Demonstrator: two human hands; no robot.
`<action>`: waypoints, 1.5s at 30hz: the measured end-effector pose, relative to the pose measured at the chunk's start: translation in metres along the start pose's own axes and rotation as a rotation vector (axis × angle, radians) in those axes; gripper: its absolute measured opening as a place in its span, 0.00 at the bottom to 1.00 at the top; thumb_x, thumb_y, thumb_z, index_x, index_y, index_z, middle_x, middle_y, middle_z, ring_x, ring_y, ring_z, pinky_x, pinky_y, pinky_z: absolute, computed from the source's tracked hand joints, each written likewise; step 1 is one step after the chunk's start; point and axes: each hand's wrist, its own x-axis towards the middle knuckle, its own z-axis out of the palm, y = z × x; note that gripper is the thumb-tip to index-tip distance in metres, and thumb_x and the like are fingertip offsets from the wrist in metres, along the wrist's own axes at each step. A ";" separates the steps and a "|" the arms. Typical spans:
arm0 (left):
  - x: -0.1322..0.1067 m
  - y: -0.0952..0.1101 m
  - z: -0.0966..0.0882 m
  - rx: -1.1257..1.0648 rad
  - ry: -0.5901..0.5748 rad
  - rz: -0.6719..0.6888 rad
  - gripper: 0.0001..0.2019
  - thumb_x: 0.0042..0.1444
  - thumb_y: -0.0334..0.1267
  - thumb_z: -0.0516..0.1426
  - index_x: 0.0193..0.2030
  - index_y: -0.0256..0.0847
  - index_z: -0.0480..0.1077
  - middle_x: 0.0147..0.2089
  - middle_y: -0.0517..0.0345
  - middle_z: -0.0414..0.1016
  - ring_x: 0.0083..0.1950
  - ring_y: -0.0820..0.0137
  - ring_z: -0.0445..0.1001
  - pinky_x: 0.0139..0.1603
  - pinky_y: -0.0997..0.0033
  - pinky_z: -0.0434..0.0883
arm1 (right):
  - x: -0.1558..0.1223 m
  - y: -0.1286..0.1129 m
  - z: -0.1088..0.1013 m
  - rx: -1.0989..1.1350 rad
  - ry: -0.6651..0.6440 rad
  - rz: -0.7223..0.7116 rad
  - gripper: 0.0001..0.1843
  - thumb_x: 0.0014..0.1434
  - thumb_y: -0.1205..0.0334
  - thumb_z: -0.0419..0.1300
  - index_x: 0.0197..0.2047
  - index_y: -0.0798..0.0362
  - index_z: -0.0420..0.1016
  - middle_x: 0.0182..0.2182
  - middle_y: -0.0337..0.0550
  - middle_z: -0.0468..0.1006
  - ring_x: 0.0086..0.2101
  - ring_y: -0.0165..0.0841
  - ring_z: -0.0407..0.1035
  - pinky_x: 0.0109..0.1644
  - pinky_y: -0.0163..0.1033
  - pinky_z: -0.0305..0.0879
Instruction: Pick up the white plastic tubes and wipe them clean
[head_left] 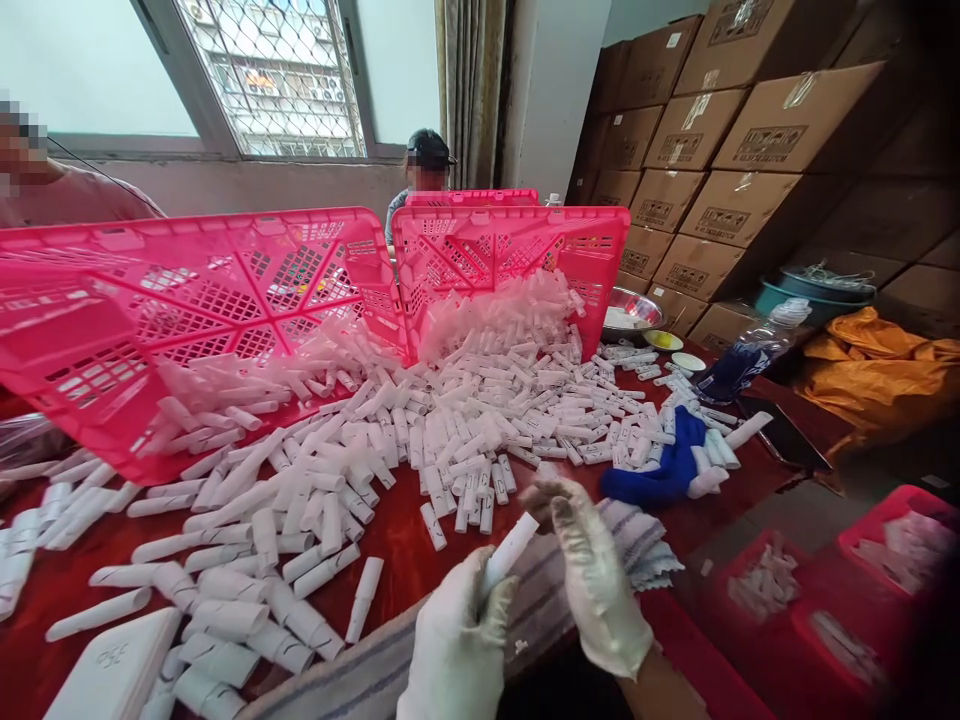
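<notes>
Both my hands wear white gloves at the near edge of the dark red table. My left hand is closed round the lower end of a small white tube, which points up and to the right. My right hand is just to the right of it, fingers curled, its fingertips near the tube's upper end. A big heap of white tubes covers the table ahead. A striped cloth lies under my hands.
Two pink plastic crates lie tipped, spilling tubes. A blue cloth, a plastic bottle and a metal bowl sit at right. Cardboard boxes are stacked behind. Red bins stand low right. Two people sit across.
</notes>
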 end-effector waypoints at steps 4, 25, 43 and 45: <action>-0.001 -0.010 0.003 0.049 0.060 0.150 0.16 0.56 0.40 0.55 0.51 0.40 0.71 0.47 0.46 0.78 0.48 0.58 0.75 0.51 0.62 0.70 | 0.003 0.001 -0.007 0.011 -0.026 0.129 0.16 0.53 0.46 0.62 0.32 0.51 0.70 0.26 0.36 0.69 0.29 0.31 0.64 0.35 0.34 0.65; -0.008 -0.020 0.012 0.061 -0.058 0.137 0.17 0.58 0.44 0.53 0.54 0.48 0.69 0.49 0.47 0.77 0.50 0.55 0.74 0.53 0.57 0.68 | -0.006 0.007 -0.019 0.110 -0.223 0.147 0.13 0.53 0.50 0.64 0.28 0.51 0.71 0.26 0.35 0.69 0.29 0.31 0.64 0.36 0.35 0.65; -0.003 0.021 0.000 -1.318 -0.829 -0.492 0.19 0.52 0.55 0.57 0.35 0.39 0.64 0.20 0.69 0.56 0.13 0.85 0.43 0.13 0.81 0.43 | -0.005 -0.025 -0.020 -0.108 -0.370 0.087 0.09 0.50 0.68 0.57 0.37 0.53 0.72 0.30 0.41 0.74 0.33 0.33 0.68 0.35 0.36 0.66; -0.004 0.023 0.000 -1.264 -0.794 -0.464 0.19 0.51 0.56 0.57 0.31 0.40 0.62 0.19 0.69 0.56 0.13 0.85 0.45 0.13 0.80 0.43 | -0.008 -0.022 -0.018 -0.081 -0.331 0.100 0.08 0.50 0.65 0.58 0.36 0.53 0.72 0.29 0.41 0.75 0.32 0.35 0.68 0.35 0.38 0.67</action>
